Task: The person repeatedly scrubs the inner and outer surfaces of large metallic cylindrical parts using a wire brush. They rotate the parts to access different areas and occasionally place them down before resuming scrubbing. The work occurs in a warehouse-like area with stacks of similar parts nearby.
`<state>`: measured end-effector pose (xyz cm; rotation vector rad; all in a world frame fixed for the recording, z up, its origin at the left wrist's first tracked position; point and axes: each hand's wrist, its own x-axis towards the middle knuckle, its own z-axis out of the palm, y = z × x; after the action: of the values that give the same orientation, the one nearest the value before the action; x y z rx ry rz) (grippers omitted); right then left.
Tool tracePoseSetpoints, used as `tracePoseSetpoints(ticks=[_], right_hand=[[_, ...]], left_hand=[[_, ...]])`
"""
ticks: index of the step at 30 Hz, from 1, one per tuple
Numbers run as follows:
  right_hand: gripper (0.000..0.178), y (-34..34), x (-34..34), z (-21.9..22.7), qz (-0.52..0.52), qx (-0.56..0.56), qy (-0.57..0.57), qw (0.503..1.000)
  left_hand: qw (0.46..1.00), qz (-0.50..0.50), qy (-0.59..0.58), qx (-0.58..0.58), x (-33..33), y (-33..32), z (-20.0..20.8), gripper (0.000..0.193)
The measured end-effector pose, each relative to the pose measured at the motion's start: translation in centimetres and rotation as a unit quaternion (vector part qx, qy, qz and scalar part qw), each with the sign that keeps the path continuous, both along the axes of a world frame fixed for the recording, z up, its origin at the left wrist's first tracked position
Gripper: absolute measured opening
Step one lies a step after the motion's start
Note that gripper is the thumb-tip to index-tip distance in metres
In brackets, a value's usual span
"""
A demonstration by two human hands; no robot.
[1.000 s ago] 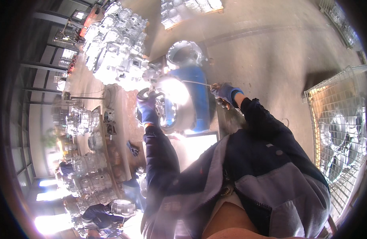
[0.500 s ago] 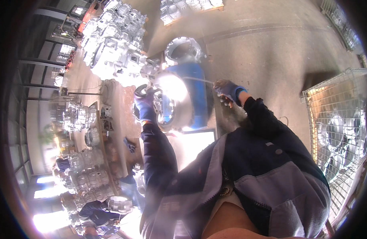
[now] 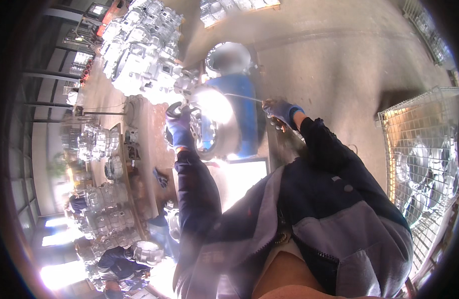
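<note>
A: Where do we have the metal housing [image 3: 229, 133]?

B: Just to the right of our left hand [image 3: 179, 123], between it and our right hand [image 3: 280, 110], with its scalloped flange toward the left. A blue drum [image 3: 248, 114] shows behind it; we can't tell what bears its weight.

A: And how are our hands set?

B: The gloved left has its fingers curled at the flange, but we can't tell whether they clamp it. The right closes its fingers around one end of a thin rod [image 3: 244, 97] that points toward the housing. Glare hides the tip, so we can't say whether it touches.

A: How do we judge its handling?

B: Heavy for its bulk, we'd guess, and rigid; it looks like cast metal, so squeezing shouldn't bend it. The smooth, curved wall could slip against our gloved palms, and the flange edges may be sharp.

A: So where would our grip be best?

B: On the thick flange beside the left hand, fingers hooked behind the lip, with a second hold on the opposite side. The rod looks light and stiff; the end in our right hand suits it.
</note>
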<state>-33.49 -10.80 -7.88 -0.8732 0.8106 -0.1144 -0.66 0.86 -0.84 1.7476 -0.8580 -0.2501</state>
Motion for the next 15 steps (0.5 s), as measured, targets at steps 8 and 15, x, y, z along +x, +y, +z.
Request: tracePoseSetpoints(ticks=[8,15], right_hand=[[0.025,-0.7,0.8,-4.1,0.065,-0.131,0.027,0.989],[0.025,2.1,-3.1,-4.8,0.147,-0.163,0.147,0.964]], left_hand=[[0.999,0.021,0.044,0.002,1.4,-0.5,-1.0,0.031],[1.000,0.003,0.018,0.014,0.9,-0.2,-0.7,0.033]])
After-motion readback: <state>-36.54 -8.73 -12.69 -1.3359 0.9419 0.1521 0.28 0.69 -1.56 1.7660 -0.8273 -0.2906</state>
